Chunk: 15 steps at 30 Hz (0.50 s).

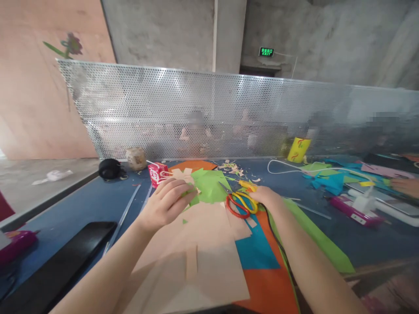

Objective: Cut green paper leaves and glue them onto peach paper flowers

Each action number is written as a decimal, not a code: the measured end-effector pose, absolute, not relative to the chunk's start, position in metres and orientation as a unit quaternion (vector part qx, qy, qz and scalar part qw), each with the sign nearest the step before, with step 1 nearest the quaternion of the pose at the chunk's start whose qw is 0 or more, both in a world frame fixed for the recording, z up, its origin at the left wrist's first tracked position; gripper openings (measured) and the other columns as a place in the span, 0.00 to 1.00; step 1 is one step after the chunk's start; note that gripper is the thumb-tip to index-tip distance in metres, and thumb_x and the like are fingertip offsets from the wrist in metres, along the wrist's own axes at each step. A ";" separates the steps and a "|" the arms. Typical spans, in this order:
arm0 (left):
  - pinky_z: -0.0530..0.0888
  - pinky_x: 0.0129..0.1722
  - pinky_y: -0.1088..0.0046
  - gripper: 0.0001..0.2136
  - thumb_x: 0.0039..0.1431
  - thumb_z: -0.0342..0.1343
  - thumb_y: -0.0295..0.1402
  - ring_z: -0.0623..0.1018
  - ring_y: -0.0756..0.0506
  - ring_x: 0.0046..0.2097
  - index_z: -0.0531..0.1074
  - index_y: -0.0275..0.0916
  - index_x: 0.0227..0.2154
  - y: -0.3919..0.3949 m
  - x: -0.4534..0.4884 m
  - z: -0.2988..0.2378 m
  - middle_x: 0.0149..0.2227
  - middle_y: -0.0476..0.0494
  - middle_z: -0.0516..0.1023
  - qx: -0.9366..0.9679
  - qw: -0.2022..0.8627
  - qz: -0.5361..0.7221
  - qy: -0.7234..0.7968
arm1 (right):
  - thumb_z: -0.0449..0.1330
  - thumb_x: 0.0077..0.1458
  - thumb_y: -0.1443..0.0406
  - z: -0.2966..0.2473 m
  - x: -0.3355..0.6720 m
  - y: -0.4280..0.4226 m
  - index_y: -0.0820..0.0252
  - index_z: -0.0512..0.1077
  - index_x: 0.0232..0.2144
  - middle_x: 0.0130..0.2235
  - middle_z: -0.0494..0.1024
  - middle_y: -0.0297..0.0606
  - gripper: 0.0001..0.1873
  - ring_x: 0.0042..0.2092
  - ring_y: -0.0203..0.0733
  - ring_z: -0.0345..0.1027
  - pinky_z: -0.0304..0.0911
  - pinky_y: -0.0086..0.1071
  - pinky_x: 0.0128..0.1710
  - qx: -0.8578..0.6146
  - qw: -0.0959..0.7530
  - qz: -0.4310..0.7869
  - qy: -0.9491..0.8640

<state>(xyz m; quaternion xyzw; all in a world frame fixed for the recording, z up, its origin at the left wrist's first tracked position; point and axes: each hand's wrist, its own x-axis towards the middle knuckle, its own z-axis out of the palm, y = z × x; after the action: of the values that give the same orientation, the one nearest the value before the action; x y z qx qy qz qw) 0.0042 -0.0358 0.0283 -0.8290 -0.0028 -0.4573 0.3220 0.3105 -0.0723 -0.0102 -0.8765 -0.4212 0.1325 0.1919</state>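
Observation:
My left hand [166,203] is closed, fingers curled, with a small piece of green paper [194,199] showing at its fingertips. My right hand [266,197] grips a yellow glue gun [248,186], whose nozzle points left and whose black cord trails down past my wrist. Just below the gun lie scissors [242,205] with red and yellow handles, blades toward the green sheets [211,185]. Large cream sheets [196,231] spread under both hands, with a narrow cream strip [191,261] on top. Blue paper [257,250] and orange paper [270,288] stick out at the right.
A black phone [62,266] and clear glue sticks [126,213] lie left. Paper scraps [234,168] and a pink box [157,173] sit toward the perforated metal screen [163,96]. At right are a magenta power strip [356,211], white cable and another person's hand [406,187].

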 end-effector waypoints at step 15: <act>0.74 0.36 0.65 0.04 0.46 0.55 0.21 0.72 0.46 0.38 0.69 0.35 0.27 -0.049 0.005 0.037 0.29 0.46 0.72 -0.816 0.320 -0.479 0.041 | 0.53 0.45 0.75 0.028 0.299 -0.086 0.56 0.65 0.33 0.35 0.72 0.36 0.13 0.32 0.34 0.68 0.63 0.24 0.24 -0.408 0.673 0.473 -0.397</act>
<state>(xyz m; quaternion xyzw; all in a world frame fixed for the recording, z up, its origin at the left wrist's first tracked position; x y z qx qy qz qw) 0.0049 -0.0486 0.0370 -0.8162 0.0413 -0.4792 0.3201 0.2988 -0.0861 0.0275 -0.4077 -0.3968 0.4733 0.6725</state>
